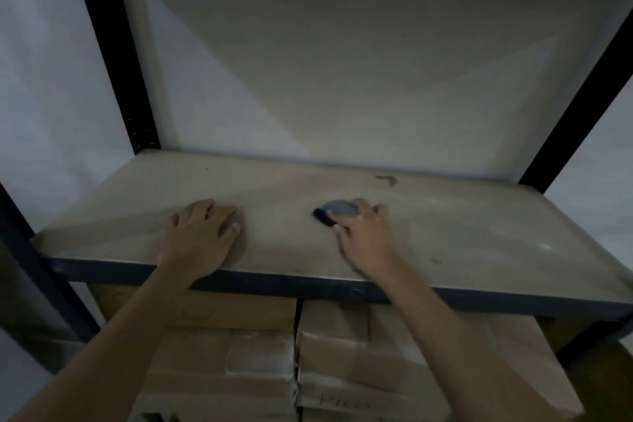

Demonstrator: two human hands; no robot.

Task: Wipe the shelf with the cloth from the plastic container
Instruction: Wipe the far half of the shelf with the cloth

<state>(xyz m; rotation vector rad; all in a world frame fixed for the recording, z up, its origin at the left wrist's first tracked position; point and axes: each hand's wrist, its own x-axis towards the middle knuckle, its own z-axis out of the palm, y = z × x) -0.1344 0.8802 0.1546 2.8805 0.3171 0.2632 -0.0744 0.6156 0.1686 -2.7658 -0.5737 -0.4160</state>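
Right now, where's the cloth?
Head view: the dark cloth sits near the middle of the shelf, gripped by the right hand, a brown stain just behind it.

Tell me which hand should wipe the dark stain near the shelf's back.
Right. The right hand grips the cloth just in front of the stain; the left hand rests on the shelf, empty.

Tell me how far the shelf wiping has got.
Done: the dark grey folded cloth is out and on the tan wooden shelf board. In hand: the right hand grips it mid-shelf, while the left hand rests flat on the board. Left: a brown curved stain behind the cloth and a small dark smudge near the front right edge are not yet wiped away.
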